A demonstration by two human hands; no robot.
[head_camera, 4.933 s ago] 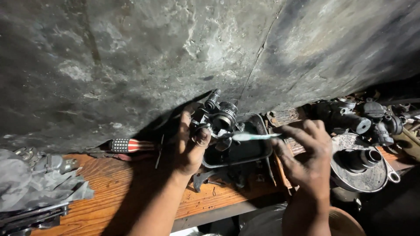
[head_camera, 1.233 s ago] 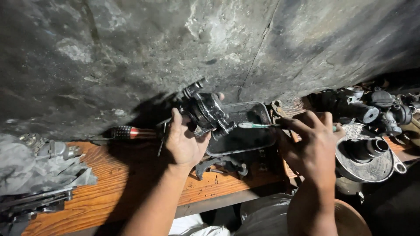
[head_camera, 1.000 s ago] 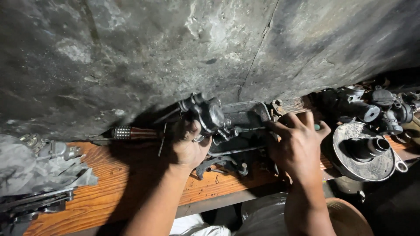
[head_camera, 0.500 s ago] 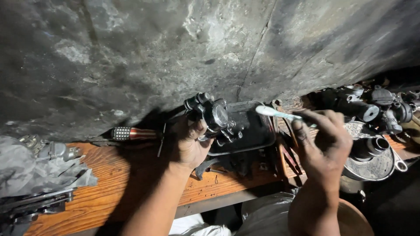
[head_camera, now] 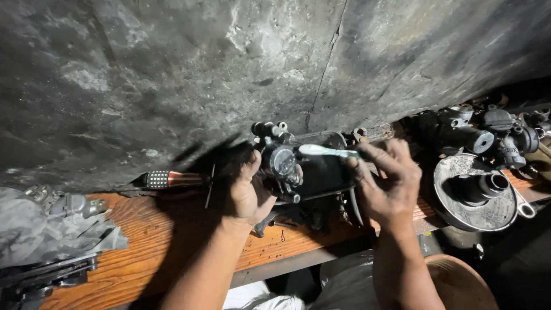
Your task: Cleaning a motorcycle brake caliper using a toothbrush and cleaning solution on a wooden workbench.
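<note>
Two hands work over one dark metal engine part [head_camera: 281, 163], a small carburettor-like casting, and everything here is easiest placed from it. The left hand [head_camera: 248, 192] sits at its near-left side with the grip clenched round the body, thumb up along the left flank, holding it lifted above the wooden desk [head_camera: 143, 247] and just in front of a shallow black tray [head_camera: 327, 172]. The right hand [head_camera: 390, 183] is to the right of the part, fingers pinched on the handle of a pale toothbrush [head_camera: 324, 151]. The brush's long axis runs nearly level, left to right, with its bristled head pointing at the part's upper right face; head and casting look touching or just apart, and I cannot tell which. So the part lies directly left of the right grip, along the line of the brush, while the left hand is the nearer one, already in contact. Left of the part, near the rough grey wall [head_camera: 172, 74], lies a screwdriver [head_camera: 172, 179] with a striped handle, its shaft pointing towards the part. Further left is a crumpled grey rag [head_camera: 51, 235]. Well to the right stands a round metal plate with a dark hub [head_camera: 476, 192], with more greasy castings [head_camera: 476, 135] behind it.
</note>
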